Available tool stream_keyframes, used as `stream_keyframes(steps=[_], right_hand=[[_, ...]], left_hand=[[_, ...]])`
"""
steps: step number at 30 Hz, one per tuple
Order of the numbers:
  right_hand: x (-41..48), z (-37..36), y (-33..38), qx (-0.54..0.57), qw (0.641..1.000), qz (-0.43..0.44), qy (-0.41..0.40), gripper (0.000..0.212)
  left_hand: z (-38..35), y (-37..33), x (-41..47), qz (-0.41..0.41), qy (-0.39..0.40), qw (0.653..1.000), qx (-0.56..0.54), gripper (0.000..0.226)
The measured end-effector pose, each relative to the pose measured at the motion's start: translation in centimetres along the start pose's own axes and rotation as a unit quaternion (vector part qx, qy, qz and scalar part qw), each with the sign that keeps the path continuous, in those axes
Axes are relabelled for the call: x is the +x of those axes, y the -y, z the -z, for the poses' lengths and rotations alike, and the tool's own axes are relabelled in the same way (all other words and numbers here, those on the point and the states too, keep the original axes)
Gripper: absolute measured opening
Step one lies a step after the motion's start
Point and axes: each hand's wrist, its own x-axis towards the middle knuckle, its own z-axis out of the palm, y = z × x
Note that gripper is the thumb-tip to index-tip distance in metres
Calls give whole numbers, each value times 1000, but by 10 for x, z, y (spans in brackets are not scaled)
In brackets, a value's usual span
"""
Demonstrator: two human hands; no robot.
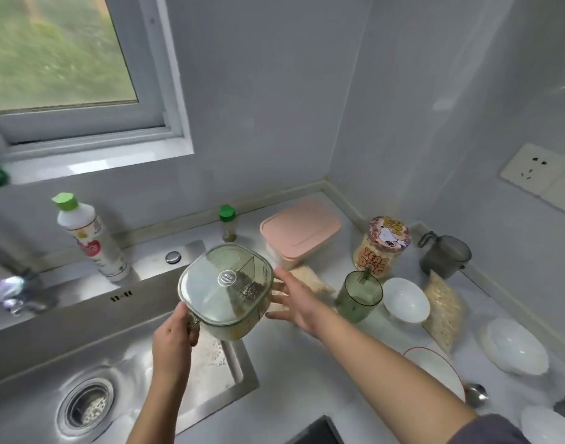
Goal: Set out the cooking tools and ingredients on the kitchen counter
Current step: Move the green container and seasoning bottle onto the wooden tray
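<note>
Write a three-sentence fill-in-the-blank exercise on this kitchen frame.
The left hand grips the clear-lidded container above a corner of the steel ____.
The box behind it has a ____ lid.
The green cup stands beside a white ____.
Missing: sink; pink; bowl.

Bare grey counter [290, 363] lies open between the stainless steel sink [82, 318] and the white red-rimmed plate [434, 370]. The corner is crowded: a pink-lidded rectangular plastic box [302, 232], a cartoon-printed round tin [382, 245], a translucent green plastic cup [358, 296] and a clear bag of pale flakes [444, 309] stand close together (narrow gaps only). A square clear-lidded green container [225, 290] hangs over the sink's right corner.
</note>
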Motion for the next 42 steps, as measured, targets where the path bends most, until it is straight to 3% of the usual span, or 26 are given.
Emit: stream_keyframes(steps=[5, 10, 19, 24, 30, 33, 42], right_hand=[[64, -27, 28, -91, 993, -5, -79, 29], [135, -53, 48, -180, 977, 42, -107, 48], [238, -77, 41, -222, 953, 110, -176, 74], [263, -76, 37, -254, 938, 112, -208, 46], [214, -78, 34, -154, 943, 157, -249, 18], [164, -69, 36, -93, 950, 169, -246, 18], [-14, 1, 25, -78, 913, 175, -361, 7]], left_hand=[[25, -8, 45, -1, -46, 999, -11, 44], [44, -1, 90, 4, -74, 997, -31, 36], [66, 25, 131, 11, -76, 997, -12, 44], [62, 31, 149, 14, -65, 998, -2, 45], [52, 35, 151, 17, -41, 999, -16, 58], [44, 31, 139, 5, -24, 1000, -5, 58], [2, -4, 51, -47, 62, 997, 16, 46]])
